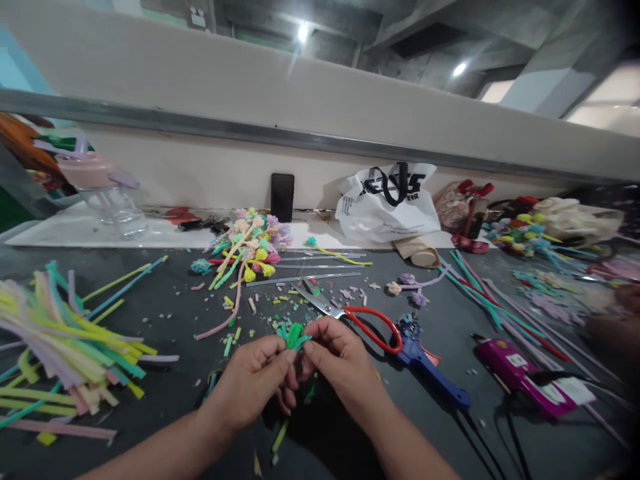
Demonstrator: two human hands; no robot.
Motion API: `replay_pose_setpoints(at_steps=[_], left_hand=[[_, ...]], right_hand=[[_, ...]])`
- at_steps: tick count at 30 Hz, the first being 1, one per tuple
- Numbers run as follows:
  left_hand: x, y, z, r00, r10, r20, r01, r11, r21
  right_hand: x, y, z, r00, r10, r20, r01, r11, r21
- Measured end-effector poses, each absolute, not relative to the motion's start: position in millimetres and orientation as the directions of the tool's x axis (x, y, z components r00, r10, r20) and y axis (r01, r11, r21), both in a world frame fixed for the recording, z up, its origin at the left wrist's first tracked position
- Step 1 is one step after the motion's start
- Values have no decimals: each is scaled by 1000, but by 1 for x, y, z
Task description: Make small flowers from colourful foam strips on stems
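Between my hands, low in the middle of the view, is a small green and teal pipe-cleaner flower [295, 335]. My left hand [249, 377] pinches its base between thumb and fingers. On its other side, my right hand [341, 360] closes thumb and forefinger on one of the teal petals. A yellow-green stem [281, 435] shows below the hands; whether it joins the flower is hidden. Just beyond my right hand lie scissors with red handles [377, 325], blades partly apart. Beside them rests a blue glue gun [434, 377].
Loose pipe cleaners [75, 347] are heaped at left. Finished pipe-cleaner flowers [257, 243] lie at the back, near an upright phone [283, 197] and a white bag [387, 207]. A purple glue gun [525, 377] with cables sits at right. Another person's hand [617, 333] is at the right edge.
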State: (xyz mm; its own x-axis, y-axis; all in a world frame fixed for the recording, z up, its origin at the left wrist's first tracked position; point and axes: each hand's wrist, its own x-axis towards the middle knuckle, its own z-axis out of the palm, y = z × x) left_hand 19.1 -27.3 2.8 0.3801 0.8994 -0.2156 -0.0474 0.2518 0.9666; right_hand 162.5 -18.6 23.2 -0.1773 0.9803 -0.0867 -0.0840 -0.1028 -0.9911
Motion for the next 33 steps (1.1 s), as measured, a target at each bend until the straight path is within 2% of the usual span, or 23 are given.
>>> replay_pose_setpoints(at_steps=[11,18,23,28,33], left_hand=[[21,-29,5,403,882,-244,-9,270,963],[23,-33,2,416,875,-248,11,268,963],[22,-32,3,424,879,-219,-24,253,967],[21,-30,11,415,872,-261,-60,313,948],[22,-29,10,384,880,-279,-25,312,950]], right_hand=[[166,-18,24,-200,978,-66,-40,-75,-996],[163,-20,20,-151,987,-53,28,-49,-998],[163,-21,22,-145,989,-37,-35,-43,-998],[164,-20,23,-184,982,-30,-137,-56,-989],[168,-18,21,-240,970,-45,-114,-74,-991]])
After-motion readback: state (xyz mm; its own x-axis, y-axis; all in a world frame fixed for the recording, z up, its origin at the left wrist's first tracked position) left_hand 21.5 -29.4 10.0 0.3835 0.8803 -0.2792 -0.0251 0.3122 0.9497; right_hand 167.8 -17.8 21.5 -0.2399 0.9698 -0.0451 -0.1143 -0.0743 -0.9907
